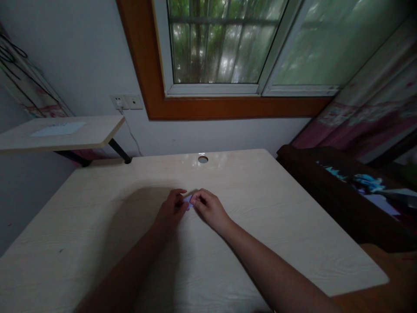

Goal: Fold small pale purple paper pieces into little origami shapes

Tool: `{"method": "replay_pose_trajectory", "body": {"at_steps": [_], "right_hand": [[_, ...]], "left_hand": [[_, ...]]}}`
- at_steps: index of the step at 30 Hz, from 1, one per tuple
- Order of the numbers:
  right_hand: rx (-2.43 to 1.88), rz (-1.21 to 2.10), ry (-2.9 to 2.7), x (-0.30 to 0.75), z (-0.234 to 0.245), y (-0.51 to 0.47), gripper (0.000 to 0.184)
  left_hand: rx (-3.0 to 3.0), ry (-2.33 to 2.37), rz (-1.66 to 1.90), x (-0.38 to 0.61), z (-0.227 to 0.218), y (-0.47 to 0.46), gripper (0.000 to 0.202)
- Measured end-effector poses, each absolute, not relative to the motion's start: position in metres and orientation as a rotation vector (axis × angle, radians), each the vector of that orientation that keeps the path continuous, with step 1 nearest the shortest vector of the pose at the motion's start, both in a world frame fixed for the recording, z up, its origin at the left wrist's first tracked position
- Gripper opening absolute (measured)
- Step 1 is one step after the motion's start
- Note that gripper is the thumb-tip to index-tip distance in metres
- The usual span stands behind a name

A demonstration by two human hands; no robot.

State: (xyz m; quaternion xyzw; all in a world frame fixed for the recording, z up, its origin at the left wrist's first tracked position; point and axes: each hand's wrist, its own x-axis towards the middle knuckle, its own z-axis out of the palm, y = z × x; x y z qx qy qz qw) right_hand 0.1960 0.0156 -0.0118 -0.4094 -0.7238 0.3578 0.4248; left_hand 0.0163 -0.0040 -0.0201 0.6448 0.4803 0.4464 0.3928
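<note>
A small, flat, light purple piece of paper point(188, 200) is between my two hands, low over the pale wooden desk point(260, 243). My left hand point(174, 206) has its thumb on the paper's lower left part, with the fingers curled behind. From the other side, my right hand point(206, 206) pinches the paper's right edge between thumb and index finger. Fingertips cover much of the paper, so its full shape and any folds are hidden. Whether it touches the desk top, I cannot tell.
A raised shelf point(97, 134) with a white sheet point(58, 129) stands at the desk's back left. A round cable hole point(203, 159) is near the back edge. Beyond are a wall socket point(126, 102) and a window point(218, 52); dark furniture point(325, 191) with assorted items is at right.
</note>
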Motion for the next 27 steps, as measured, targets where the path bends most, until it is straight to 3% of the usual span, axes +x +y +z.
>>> {"method": "replay_pose_trajectory", "body": {"at_steps": [18,27], "right_hand": [[-1.059,0.989,-1.706,0.1932,-0.0106,0.0137,0.003],[-1.002,1.242,-1.406,0.1917,-0.0127,0.0162,0.019]], "left_hand": [[1.576,1.269,1.131,0.0187,-0.0178,-0.0017,0.044],[1.383,1.082,1.154,0.0168,-0.0207,0.0003,0.048]]}}
